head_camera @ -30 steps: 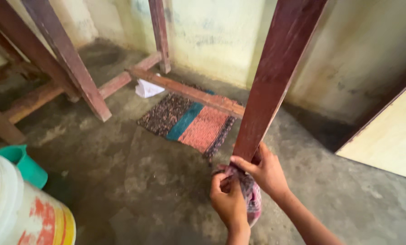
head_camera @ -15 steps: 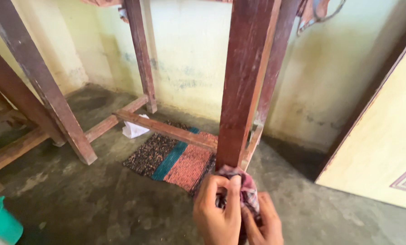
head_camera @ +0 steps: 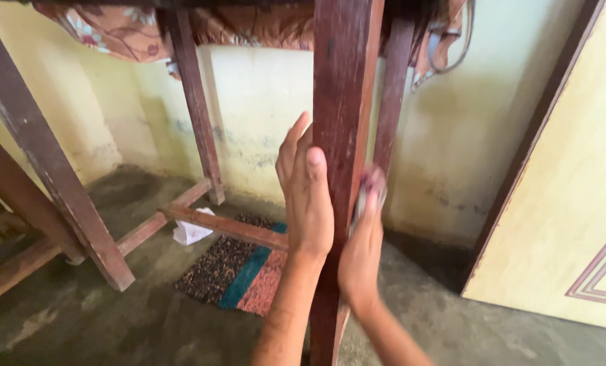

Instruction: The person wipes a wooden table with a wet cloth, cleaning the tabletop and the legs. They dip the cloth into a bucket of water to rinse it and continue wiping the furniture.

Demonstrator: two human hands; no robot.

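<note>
A dark red-brown wooden table leg (head_camera: 346, 81) rises straight in front of me. My left hand (head_camera: 308, 196) lies flat against its left face, fingers pointing up, thumb on the front. My right hand (head_camera: 362, 244) is on the leg's right side, pressing a small patterned cloth (head_camera: 369, 184) against the wood; most of the cloth is hidden behind the leg and my fingers.
Other wooden legs (head_camera: 194, 102) and low crossbars (head_camera: 225, 226) stand to the left. A small woven mat (head_camera: 238, 272) and a crumpled white rag (head_camera: 191, 232) lie on the concrete floor. A pale door panel (head_camera: 574, 190) leans at the right. Patterned fabric (head_camera: 133, 27) hangs above.
Both hands have risen with the cloth from the foot of the leg to its middle. My view has tilted up; the bucket at the lower left has left the frame.
</note>
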